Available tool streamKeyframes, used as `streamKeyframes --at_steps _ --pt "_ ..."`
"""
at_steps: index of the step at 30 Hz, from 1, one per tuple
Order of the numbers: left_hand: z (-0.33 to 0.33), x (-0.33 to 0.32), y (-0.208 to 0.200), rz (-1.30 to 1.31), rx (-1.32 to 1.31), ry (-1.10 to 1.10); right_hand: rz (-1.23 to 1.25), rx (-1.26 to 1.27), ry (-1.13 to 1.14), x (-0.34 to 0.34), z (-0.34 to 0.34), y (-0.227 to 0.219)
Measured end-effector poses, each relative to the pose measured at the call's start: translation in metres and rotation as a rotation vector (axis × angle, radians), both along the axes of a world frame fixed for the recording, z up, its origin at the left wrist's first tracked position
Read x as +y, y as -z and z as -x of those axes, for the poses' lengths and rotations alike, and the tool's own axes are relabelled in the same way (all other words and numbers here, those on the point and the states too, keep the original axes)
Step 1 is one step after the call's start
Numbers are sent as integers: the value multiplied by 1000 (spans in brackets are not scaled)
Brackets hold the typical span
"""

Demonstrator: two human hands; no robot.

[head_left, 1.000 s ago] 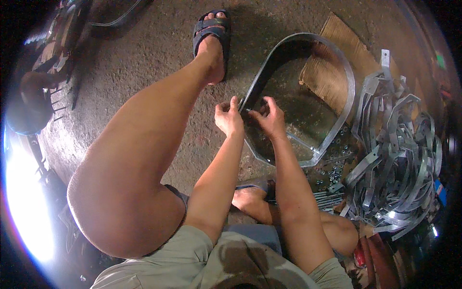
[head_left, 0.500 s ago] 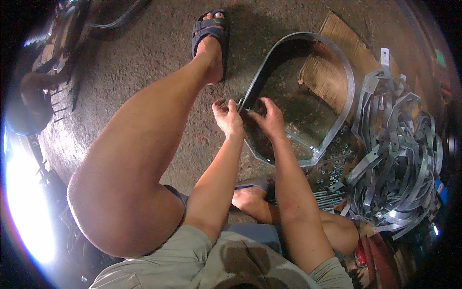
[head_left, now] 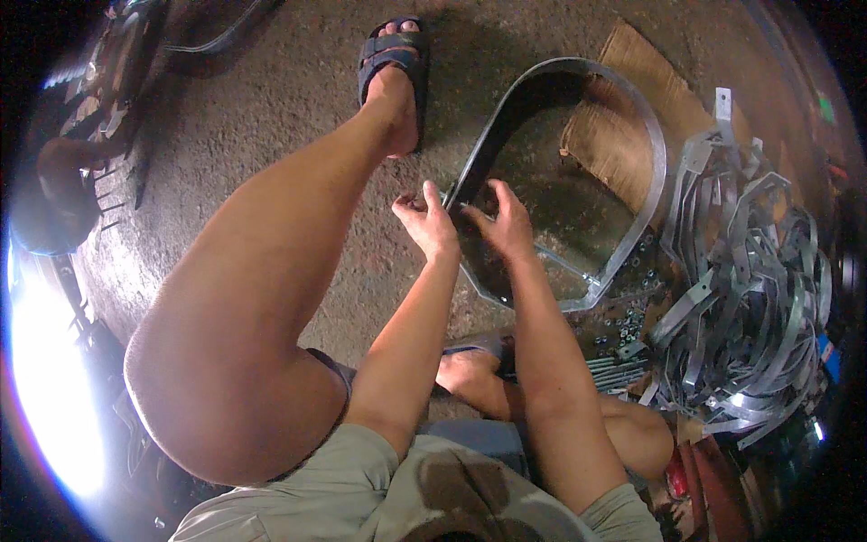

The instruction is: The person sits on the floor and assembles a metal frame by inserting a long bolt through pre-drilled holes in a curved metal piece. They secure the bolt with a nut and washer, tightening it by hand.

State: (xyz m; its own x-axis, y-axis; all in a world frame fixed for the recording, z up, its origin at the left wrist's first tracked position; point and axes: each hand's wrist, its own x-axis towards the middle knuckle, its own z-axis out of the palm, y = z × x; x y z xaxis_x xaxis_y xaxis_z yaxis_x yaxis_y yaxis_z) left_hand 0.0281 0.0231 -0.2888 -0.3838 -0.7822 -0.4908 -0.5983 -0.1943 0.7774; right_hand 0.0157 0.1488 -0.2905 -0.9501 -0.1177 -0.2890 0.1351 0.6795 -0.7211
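Note:
A large hoop of flat metal strap (head_left: 659, 149) stands on its edge on the floor, rounded at the far end and angled at the near end. My left hand (head_left: 431, 226) is at the outside of its left side, thumb raised beside the strap and fingers apart from it. Inside the hoop, my right hand (head_left: 508, 226) has its thumb and fingers at the same spot of the strap. A tiny metal piece shows at the right thumb's tip, too small to name. A threaded rod (head_left: 564, 262) crosses the hoop's near right corner.
Bent metal straps (head_left: 745, 289) lie heaped at the right. Loose nuts (head_left: 629, 321) and several rods (head_left: 617, 372) lie between heap and hoop. Flattened cardboard (head_left: 614, 117) lies partly under the hoop. My sandalled foot (head_left: 393, 68) is beyond on the left.
My left thumb has straightened upward and its fingers have drawn slightly left, away from the strap. My right hand has shifted slightly left. The hoop has barely moved.

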Motion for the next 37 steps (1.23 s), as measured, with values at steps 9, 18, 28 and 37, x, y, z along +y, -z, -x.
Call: streamKeyframes --at_steps 9,18,28,37 --pt "-9 -3 -1 -6 -24 24 85 -21 50 0 3 -2" --pt "11 -4 -16 56 -177 59 11 -69 16 -2 1 -11" --pt "10 4 -17 51 -24 28 41 -41 -10 2 1 -11" --pt "3 -2 9 -243 270 -13 24 -38 24 -1 0 -3"
